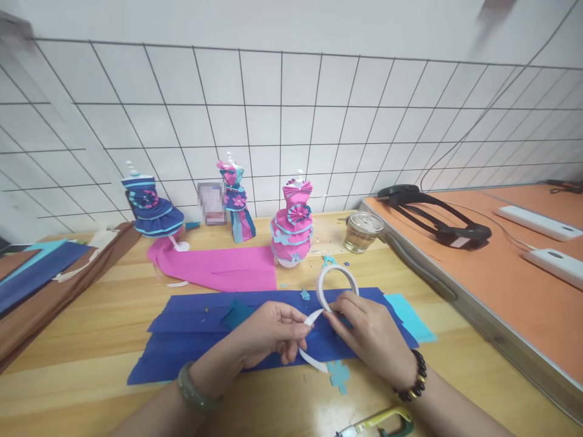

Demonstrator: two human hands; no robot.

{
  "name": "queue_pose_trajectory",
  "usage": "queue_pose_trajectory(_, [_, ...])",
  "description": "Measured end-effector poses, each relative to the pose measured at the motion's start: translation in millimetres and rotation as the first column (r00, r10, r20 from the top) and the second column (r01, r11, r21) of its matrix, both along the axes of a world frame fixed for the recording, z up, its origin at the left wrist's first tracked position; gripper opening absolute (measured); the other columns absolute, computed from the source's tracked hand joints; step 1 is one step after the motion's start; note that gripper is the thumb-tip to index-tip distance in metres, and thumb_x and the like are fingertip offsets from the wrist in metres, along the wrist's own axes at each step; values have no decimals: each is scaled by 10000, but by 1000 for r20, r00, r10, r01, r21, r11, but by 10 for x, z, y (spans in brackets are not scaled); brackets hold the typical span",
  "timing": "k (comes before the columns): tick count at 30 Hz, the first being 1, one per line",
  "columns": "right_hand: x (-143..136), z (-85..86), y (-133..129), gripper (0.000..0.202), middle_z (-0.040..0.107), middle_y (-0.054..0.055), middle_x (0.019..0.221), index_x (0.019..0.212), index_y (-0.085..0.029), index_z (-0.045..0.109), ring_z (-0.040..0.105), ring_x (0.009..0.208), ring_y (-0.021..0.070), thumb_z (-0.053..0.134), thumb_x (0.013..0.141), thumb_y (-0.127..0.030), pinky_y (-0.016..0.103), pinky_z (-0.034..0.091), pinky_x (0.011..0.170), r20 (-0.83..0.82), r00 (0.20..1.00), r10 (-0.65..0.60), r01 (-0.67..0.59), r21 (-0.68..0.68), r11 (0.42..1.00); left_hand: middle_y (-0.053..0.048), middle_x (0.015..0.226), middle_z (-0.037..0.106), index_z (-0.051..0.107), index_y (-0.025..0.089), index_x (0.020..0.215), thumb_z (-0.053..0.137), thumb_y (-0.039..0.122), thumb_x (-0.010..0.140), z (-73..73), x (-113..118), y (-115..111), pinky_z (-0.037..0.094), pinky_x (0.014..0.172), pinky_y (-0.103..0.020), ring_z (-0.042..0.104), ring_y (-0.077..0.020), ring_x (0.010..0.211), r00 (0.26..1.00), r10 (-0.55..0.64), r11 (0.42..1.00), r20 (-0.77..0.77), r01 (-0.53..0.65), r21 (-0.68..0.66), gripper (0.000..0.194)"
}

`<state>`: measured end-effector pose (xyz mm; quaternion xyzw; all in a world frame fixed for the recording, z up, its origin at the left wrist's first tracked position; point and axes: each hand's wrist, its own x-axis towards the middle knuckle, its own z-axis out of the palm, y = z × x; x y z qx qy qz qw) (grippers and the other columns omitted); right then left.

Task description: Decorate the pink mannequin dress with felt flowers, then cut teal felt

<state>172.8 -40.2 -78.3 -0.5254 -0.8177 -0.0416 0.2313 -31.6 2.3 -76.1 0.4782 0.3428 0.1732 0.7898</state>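
While the white tape roll point(321, 290) sat over the far edge of the dark blue paper point(191, 321), the right hand point(371, 328), reaching in from about five o'clock, gripped its near rim between thumb and fingers. From eight o'clock, the left hand point(277, 331) pinched a narrow tape strip point(312, 317) between thumb and forefinger, the remaining fingers curled; whether the strip was joined to the roll was hidden at the right fingertips. The ring looked light and stiff enough to bear a firm hold on its rim, clear of any sticky face. The strip, by contrast, seemed thin, limp and easily creased, likely tacky, so best held near an end with little pressure and kept off the soft paper, which would probably tear. Its loose end curled down beside a pale blue flower cutout point(338, 375) at six o'clock. Farther out lay a pink sheet point(241, 267) toward half past nine, a pink-dressed form point(292, 227) stood upright at eleven, a lidded cup point(364, 230) at one, and a yellow-green-handled tool point(378, 419) rested between five and six.
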Motion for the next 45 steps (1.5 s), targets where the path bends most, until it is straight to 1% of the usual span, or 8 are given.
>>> queue_pose_trajectory(6, [-29, -2, 1, 242, 648, 31, 627, 803, -175, 565, 609, 527, 163, 398, 907, -317, 255, 343, 489, 0, 992, -129, 127, -156, 980, -21, 587, 620, 597, 106, 802, 692, 342, 658, -53, 43, -37, 357, 367, -164, 498, -60, 382, 1000, 2, 1000, 11, -2, -4, 292])
queue_pose_trajectory(12, [-42, 16, 16, 270, 667, 44, 640, 752, -193, 557, 641, 566, 208, 401, 907, -351, 272, 315, 466, 165, 972, -166, 189, -132, 973, -9, 561, 606, 580, 108, 779, 691, 335, 654, -83, 42, -4, 336, 354, -156, 468, -47, 357, 998, 56, 998, 18, -56, -6, 282])
queue_pose_trajectory(18, [-27, -16, 43, 200, 682, 22, 665, 822, -216, 562, 654, 613, 209, 477, 866, -391, 260, 366, 495, 80, 973, -215, 229, -290, 929, -7, 547, 613, 570, 113, 776, 692, 310, 641, -72, 52, -5, 321, 338, -152, 471, -49, 343, 998, 57, 998, -8, -57, -25, 268])
queue_pose_trajectory(22, [4, -15, 66, 191, 682, 30, 768, 921, -213, 554, 651, 696, 212, 521, 840, -383, 274, 424, 569, -69, 977, -202, 164, -364, 917, 0, 548, 606, 557, 117, 783, 686, 298, 643, -74, 66, -12, 337, 338, -147, 472, -47, 342, 997, 76, 997, 11, -76, -30, 262])
queue_pose_trajectory(26, [8, 54, 40, 193, 632, 64, 923, 1002, -213, 540, 613, 786, 199, 525, 844, -323, 285, 451, 640, -199, 974, -109, 44, -304, 952, -7, 569, 612, 554, 116, 796, 673, 279, 656, -62, 73, -9, 357, 340, -143, 502, -55, 362, 995, 91, 995, 36, -90, -35, 246])
queue_pose_trajectory(34, [-102, 93, -46, 152, 586, 79, 927, 999, -196, 550, 562, 880, 185, 452, 888, -227, 287, 445, 724, -311, 940, 138, -194, -155, 969, -50, 732, 664, 578, 110, 883, 630, 262, 701, -81, 86, 6, 359, 335, -130, 532, -47, 386, 995, 73, 997, 64, -71, -24, 243])
queue_pose_trajectory(39, [-156, 53, -45, 159, 587, 64, 912, 999, -200, 556, 572, 751, 162, 466, 886, -266, 270, 443, 639, -350, 936, 44, -122, -204, 971, -47, 702, 666, 580, 109, 884, 634, 290, 692, -86, 111, -31, 371, 333, -143, 545, -66, 383, 999, 39, 999, 7, -39, 34, 270])
queue_pose_trajectory(45, [-191, 39, -53, 190, 583, 25, 776, 795, -206, 566, 549, 676, 145, 423, 906, -264, 262, 424, 625, -383, 923, 40, -161, -289, 944, -43, 674, 666, 557, 113, 893, 624, 280, 690, -89, 123, -57, 367, 331, -152, 521, -65, 346, 1000, 24, 996, -5, -24, 86, 271])
